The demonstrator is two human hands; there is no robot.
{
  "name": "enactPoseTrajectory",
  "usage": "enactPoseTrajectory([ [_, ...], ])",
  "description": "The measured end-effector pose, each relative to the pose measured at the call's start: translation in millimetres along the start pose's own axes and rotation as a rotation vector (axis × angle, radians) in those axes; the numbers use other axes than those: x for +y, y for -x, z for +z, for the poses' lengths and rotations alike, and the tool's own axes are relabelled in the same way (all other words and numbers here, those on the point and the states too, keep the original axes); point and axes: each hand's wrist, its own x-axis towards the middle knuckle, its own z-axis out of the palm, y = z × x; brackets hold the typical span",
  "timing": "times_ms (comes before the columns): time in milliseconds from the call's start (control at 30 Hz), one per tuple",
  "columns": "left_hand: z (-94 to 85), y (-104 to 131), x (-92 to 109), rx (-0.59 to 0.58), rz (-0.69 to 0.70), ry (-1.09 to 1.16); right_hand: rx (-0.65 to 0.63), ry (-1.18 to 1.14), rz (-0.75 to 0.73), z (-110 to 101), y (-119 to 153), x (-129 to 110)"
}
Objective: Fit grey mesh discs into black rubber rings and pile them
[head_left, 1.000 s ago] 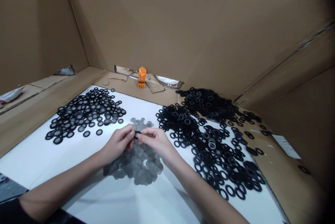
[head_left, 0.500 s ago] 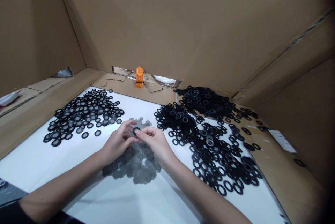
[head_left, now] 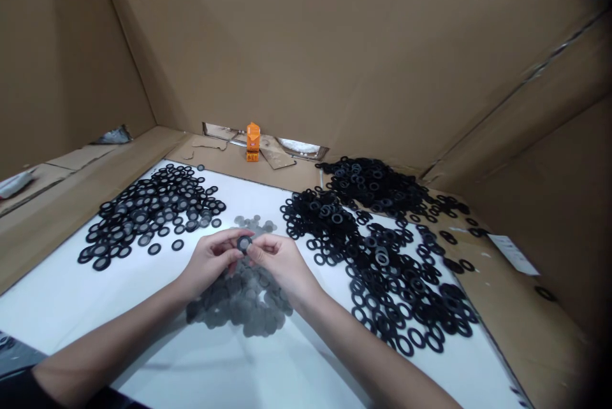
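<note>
Between my two hands is a black ring with a grey mesh-like disc (head_left: 244, 243) filling its middle, its face turned toward me. My left hand (head_left: 213, 256) pinches the ring's left edge with thumb and fingers. On the other side, the thumb and fingers of my right hand (head_left: 277, 257) grip its right edge. Below both hands lies a heap of loose thin grey discs (head_left: 258, 313), partly hidden by them. To the right spreads a large pile of black rings (head_left: 382, 269) with open centres. At the left, black rings with grey centres (head_left: 157, 205) lie in another pile.
A white board (head_left: 229, 374) carries the piles. More black rings (head_left: 377, 183) are heaped on cardboard at the back right. An orange small box (head_left: 253, 141) stands by the cardboard wall (head_left: 268, 46). A white paper label (head_left: 513, 255) lies at the right.
The ring has turned to face me and a grey disc now shows in its middle. My left fingers have closed in on the ring's left edge.
</note>
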Motion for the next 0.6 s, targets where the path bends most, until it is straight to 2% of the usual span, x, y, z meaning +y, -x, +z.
enactPoseTrajectory([
  [233, -0.1, -2, -10, -0.092, -0.048, 0.179, -0.046, 0.042, -0.019, 0, 1, -1],
  [333, -5.5, -5, -10, -0.095, -0.027, 0.106, -0.058, 0.180, -0.044, -11, -4, -8],
  [400, -15.1, -11, -7, -0.088, 0.037, -0.061, 0.028, 0.410, -0.107, -27, -12, -14],
  [467, -30.6, -20, -5, -0.110, 0.132, -0.291, 0.172, 0.815, -0.210, -48, -21, -16],
  [533, -51.5, -31, -4, -0.164, 0.175, -0.483, 0.336, 1.302, -0.171, -70, -29, -12],
  [600, -76.0, -41, -7, -0.071, 0.226, -0.705, 0.418, 1.409, -0.105, -88, -35, -4],
])
